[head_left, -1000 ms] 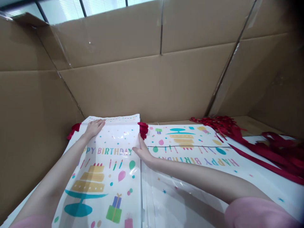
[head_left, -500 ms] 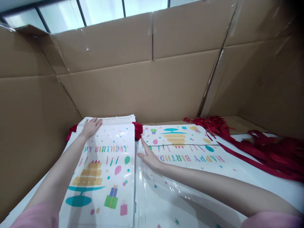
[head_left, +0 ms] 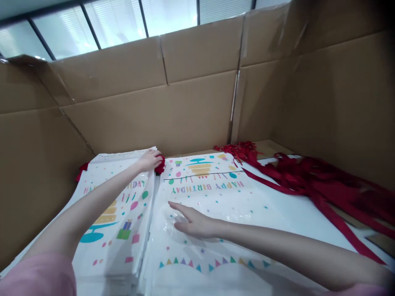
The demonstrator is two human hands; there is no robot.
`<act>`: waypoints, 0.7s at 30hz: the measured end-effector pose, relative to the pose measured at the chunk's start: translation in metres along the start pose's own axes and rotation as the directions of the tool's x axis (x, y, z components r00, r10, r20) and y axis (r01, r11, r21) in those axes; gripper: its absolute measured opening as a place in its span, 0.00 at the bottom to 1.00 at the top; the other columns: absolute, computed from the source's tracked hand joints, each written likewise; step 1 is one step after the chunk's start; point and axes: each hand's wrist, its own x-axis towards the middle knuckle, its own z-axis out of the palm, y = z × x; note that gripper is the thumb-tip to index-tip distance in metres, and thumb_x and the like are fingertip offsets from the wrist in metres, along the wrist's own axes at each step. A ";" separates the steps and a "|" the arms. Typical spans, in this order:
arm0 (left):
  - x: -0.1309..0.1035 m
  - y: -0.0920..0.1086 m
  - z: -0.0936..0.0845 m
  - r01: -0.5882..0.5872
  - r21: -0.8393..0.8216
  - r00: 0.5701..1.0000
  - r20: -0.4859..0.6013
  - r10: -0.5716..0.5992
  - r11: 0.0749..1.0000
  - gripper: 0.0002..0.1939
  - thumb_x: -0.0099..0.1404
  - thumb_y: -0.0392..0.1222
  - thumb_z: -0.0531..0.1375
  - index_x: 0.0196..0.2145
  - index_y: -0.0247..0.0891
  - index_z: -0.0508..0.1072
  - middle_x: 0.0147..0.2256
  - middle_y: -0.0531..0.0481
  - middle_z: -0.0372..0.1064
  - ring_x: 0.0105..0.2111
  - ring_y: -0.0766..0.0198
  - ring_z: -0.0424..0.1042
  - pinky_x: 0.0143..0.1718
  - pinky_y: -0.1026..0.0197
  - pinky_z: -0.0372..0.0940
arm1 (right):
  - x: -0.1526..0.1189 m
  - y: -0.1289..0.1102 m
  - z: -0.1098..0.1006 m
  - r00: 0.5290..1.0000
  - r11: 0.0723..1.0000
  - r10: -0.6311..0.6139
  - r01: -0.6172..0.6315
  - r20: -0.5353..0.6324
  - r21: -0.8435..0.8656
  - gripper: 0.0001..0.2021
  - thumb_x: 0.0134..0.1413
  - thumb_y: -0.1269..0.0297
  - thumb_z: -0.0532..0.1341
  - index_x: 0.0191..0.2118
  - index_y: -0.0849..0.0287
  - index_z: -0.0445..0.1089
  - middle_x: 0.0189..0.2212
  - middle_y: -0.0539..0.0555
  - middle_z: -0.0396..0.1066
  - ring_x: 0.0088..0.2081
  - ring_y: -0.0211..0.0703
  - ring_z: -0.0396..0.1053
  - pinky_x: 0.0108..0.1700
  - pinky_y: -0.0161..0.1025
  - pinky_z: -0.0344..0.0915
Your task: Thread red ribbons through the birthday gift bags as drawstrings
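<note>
Two stacks of white "HAPPY BIRTHDAY" gift bags lie flat inside a big cardboard box. My left hand (head_left: pixel 149 160) reaches over the left stack (head_left: pixel 117 218) and rests at its far right corner, touching the red ribbon bundle (head_left: pixel 160 164) there. Whether it grips the ribbon I cannot tell. My right hand (head_left: pixel 191 222) lies flat, fingers apart, on the glossy top bag of the right stack (head_left: pixel 216 193), whose print reads upside down.
Cardboard walls (head_left: pixel 191 111) enclose the stacks at the back, left and right. A loose heap of red ribbons (head_left: pixel 308 181) trails over the right side of the bags. Windows (head_left: pixel 123 18) show above the box's rim.
My left hand slid from the left stack's far left to its far right corner by the ribbons. My right hand drew back from the ribbons toward me onto the right stack. The view turned right.
</note>
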 end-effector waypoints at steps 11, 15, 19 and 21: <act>0.168 0.253 -0.025 -0.546 -0.134 0.838 -0.101 0.537 0.827 0.13 0.66 0.43 0.51 0.45 0.39 0.69 0.44 0.44 0.66 0.44 0.58 0.64 0.45 0.58 0.57 | -0.146 0.056 -0.090 0.895 0.985 -0.032 -0.047 -0.446 -0.166 0.12 0.51 0.70 0.53 0.36 0.59 0.73 0.36 0.55 0.73 0.40 0.44 0.69 0.37 0.37 0.65; 0.220 0.300 -0.026 -0.524 -0.174 0.851 -0.140 0.506 0.834 0.15 0.66 0.43 0.50 0.47 0.38 0.68 0.45 0.44 0.66 0.43 0.58 0.65 0.44 0.58 0.58 | -0.204 0.092 -0.155 0.739 0.934 -0.029 -0.219 -0.673 -0.281 0.11 0.52 0.66 0.52 0.33 0.59 0.73 0.35 0.56 0.73 0.39 0.45 0.69 0.37 0.38 0.64; 0.249 0.334 -0.017 -0.520 -0.218 0.854 -0.143 0.500 0.826 0.15 0.66 0.44 0.51 0.48 0.40 0.67 0.43 0.46 0.67 0.41 0.58 0.67 0.42 0.58 0.59 | -0.248 0.122 -0.215 0.567 0.831 -0.036 -0.441 -0.823 -0.340 0.12 0.52 0.65 0.52 0.35 0.59 0.72 0.35 0.55 0.72 0.39 0.46 0.68 0.43 0.41 0.63; 0.254 0.347 -0.011 -0.537 -0.227 0.844 -0.136 0.519 0.813 0.14 0.65 0.43 0.51 0.47 0.40 0.69 0.41 0.46 0.68 0.40 0.59 0.67 0.42 0.58 0.59 | -0.260 0.133 -0.237 0.510 0.740 -0.011 -0.574 -0.860 -0.350 0.12 0.52 0.66 0.51 0.36 0.59 0.72 0.36 0.56 0.71 0.40 0.47 0.67 0.46 0.42 0.61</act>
